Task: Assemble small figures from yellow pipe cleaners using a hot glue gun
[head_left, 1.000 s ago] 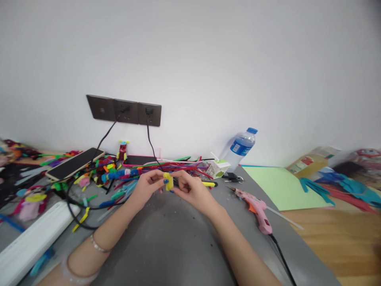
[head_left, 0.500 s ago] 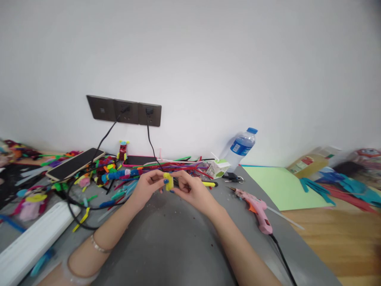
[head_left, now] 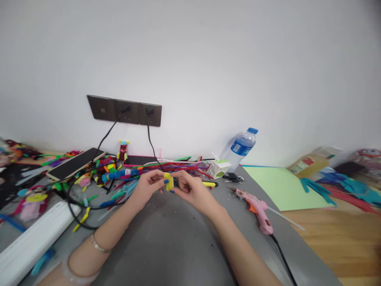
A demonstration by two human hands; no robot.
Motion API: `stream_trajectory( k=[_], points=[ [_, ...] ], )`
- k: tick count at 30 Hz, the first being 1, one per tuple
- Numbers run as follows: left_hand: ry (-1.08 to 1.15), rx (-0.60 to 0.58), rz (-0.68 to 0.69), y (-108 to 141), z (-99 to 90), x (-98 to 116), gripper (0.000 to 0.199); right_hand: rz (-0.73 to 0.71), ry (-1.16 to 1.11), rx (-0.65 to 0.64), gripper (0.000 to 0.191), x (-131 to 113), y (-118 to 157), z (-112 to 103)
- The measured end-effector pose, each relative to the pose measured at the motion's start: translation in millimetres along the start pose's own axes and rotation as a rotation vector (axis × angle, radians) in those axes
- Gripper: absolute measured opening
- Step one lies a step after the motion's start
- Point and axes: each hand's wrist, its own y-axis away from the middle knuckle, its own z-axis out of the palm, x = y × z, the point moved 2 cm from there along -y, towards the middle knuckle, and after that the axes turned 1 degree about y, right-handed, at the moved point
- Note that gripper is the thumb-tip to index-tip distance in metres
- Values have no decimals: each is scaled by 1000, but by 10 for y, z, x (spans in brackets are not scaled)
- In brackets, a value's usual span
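My left hand point(head_left: 150, 186) pinches a small bundle of yellow pipe cleaner point(head_left: 168, 182) between thumb and fingers, above the grey table. From the other side, my right hand point(head_left: 190, 190) closes its fingertips on the same yellow piece. A dark strip shows behind it by the right fingers; what it is I cannot make out. Beyond the hands lies a pile of loose coloured pipe cleaners point(head_left: 175, 163). A yellow-and-black cutter point(head_left: 210, 184) lies just past my right hand, partly hidden by it.
A pink glue gun point(head_left: 258, 210) lies at right with its cord trailing forward. Behind it are keys point(head_left: 235, 178), a drink carton point(head_left: 218, 169) and a water bottle point(head_left: 241, 147). Leftward are a phone point(head_left: 76, 163), a white power strip point(head_left: 38, 238), black cables and pipe-cleaner figures point(head_left: 33, 202).
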Motion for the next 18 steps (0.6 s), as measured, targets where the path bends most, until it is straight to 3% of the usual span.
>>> stream_trajectory(
  k=[18],
  points=[
    [31,-1,-10,-3,6,3,39,-4,0,-5,34,36,1,15]
  ],
)
